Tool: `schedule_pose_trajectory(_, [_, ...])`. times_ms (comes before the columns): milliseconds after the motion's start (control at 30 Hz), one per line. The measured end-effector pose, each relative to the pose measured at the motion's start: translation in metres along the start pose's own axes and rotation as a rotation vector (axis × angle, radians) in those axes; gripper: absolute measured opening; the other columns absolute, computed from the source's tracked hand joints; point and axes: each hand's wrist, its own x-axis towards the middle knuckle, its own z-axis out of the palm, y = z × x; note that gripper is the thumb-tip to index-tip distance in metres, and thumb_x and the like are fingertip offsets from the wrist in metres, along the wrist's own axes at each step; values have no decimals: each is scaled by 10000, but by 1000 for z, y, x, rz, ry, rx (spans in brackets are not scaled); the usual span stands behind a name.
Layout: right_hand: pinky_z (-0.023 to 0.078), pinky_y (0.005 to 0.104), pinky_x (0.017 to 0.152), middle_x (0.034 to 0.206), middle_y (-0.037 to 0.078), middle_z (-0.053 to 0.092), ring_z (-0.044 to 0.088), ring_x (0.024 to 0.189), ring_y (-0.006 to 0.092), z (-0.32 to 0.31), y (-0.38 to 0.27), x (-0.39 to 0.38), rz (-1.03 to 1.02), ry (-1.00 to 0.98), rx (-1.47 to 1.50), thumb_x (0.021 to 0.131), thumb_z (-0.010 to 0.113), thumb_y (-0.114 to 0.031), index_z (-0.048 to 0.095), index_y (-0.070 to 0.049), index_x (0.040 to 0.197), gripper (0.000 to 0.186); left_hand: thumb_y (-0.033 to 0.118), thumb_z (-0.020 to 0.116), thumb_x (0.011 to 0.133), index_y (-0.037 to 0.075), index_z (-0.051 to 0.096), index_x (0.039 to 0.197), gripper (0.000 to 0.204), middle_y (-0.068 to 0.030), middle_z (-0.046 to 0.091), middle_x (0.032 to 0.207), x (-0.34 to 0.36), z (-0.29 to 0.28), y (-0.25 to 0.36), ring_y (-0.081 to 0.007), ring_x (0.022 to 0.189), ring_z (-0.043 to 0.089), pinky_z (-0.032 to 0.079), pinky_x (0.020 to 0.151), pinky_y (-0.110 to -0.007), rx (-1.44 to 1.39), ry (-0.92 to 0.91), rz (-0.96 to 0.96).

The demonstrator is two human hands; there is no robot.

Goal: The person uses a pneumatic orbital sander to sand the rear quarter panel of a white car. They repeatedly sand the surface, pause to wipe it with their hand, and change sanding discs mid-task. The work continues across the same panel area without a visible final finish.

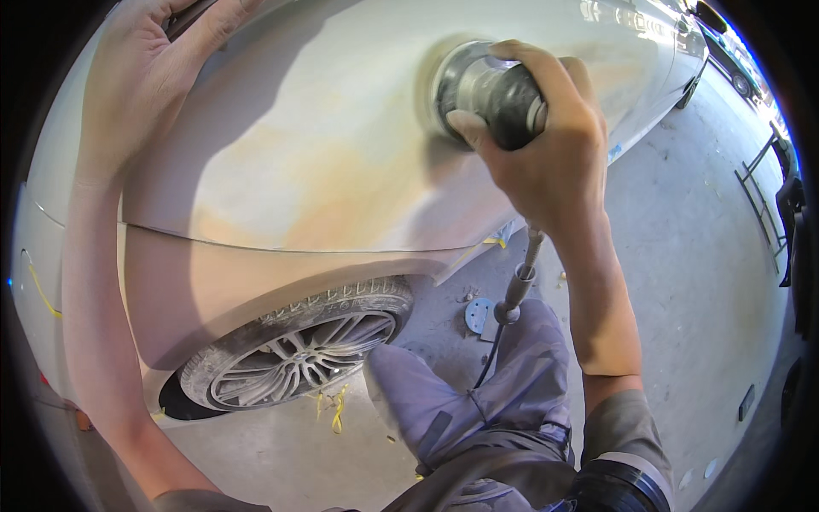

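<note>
My right hand (537, 145) grips a round, metal-bodied sander (486, 90) and presses its disc flat against the dull, sanded side panel of a car (324, 154). An air hose (516, 290) hangs down from the sander past my wrist. My left hand (145, 68) rests open and flat on the upper part of the same panel at the top left, fingers spread. Patches of orange-tan and grey show on the sanded surface between the two hands.
Below the panel sits a dusty tyre with a multi-spoke alloy wheel (299, 350). My grey-trousered knee (478, 384) is bent over the concrete floor (682, 256). A loose sanding disc (479, 314) lies on the floor. Another vehicle (734, 60) stands at the top right.
</note>
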Motion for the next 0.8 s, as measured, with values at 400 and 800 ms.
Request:
schedule_pose_trajectory(400, [599, 401, 847, 1094, 152, 711, 715, 950, 339, 0, -19, 2, -60, -70, 29, 705, 933, -106, 701, -85, 1238, 582, 181, 690, 1042, -43, 786, 1084, 247, -14, 652, 671, 2, -5, 0, -68, 611, 566, 432, 552, -262, -21, 1, -22])
schedule_pose_trajectory(800, [616, 466, 740, 1020, 157, 678, 733, 830, 392, 11, -82, 3, -124, -277, 43, 681, 869, -39, 721, -145, 1234, 582, 183, 666, 1039, -34, 784, 1108, 256, -96, 748, 778, -2, -7, -12, -122, 699, 638, 502, 652, -304, -148, -3, 13])
